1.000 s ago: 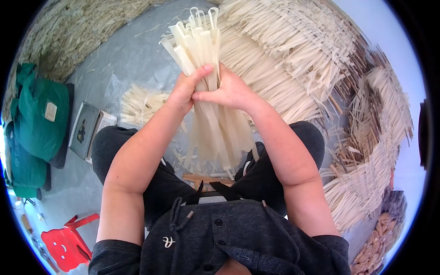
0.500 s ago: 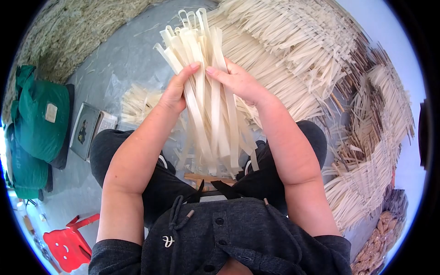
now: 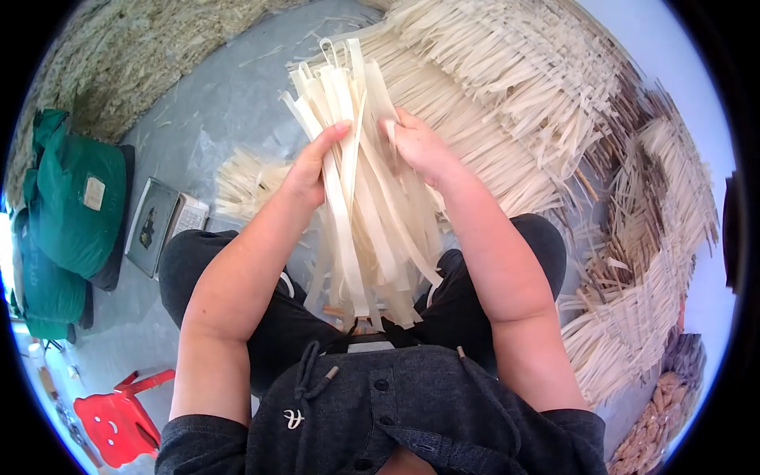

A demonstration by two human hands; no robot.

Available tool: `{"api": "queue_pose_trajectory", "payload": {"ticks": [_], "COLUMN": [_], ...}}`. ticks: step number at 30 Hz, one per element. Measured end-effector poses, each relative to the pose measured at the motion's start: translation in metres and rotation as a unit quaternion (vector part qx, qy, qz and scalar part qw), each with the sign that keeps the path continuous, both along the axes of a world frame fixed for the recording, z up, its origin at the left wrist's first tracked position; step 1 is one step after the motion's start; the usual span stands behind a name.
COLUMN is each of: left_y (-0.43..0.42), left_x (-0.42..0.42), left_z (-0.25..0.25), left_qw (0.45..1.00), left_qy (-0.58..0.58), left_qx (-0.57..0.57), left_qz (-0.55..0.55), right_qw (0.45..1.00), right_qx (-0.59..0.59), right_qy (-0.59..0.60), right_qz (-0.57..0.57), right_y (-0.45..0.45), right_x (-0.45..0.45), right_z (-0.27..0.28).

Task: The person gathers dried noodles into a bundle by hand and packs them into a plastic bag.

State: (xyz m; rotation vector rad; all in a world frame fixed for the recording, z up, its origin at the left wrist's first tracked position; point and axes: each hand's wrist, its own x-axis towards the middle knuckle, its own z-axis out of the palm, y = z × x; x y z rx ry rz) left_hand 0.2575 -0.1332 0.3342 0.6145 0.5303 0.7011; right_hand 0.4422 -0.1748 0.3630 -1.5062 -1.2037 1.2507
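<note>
Grey floor (image 3: 186, 111) fills the head view's background, with a heap (image 3: 491, 127) of pale strips to the right. Before the body, the bundle (image 3: 342, 198) hangs from both hands: left hand (image 3: 309, 170) closed round one side, right hand (image 3: 419, 149) pinching the other. It looks light, bendy, perhaps slippery, easily creased; a broad hold below the looped ends should suit.

Grey floor (image 3: 207, 99) bearing piled pale strips (image 3: 491, 138), laptop (image 3: 153, 226), red stool (image 3: 115, 427)
</note>
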Motion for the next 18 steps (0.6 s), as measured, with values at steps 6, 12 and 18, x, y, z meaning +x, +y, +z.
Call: {"api": "queue_pose_trajectory", "payload": {"ticks": [6, 12, 18], "left_y": [-0.012, -0.016, -0.021], "left_x": [0.007, 0.004, 0.011], "left_z": [0.005, 0.008, 0.005], "left_qw": [1.0, 0.999, 0.998], "left_qy": [0.0, 0.011, 0.037], "left_qx": [-0.027, -0.029, -0.017], "left_qz": [-0.001, -0.031, -0.039], "right_qw": [0.991, 0.982, 0.996], "right_qx": [0.04, -0.072, 0.09], "right_qy": [0.105, 0.17, -0.007], "right_qz": [-0.07, -0.05, -0.008], "right_y": [-0.001, -0.015, -0.001], "right_x": [-0.027, -0.03, -0.02], "right_z": [-0.01, 0.002, -0.032]}}
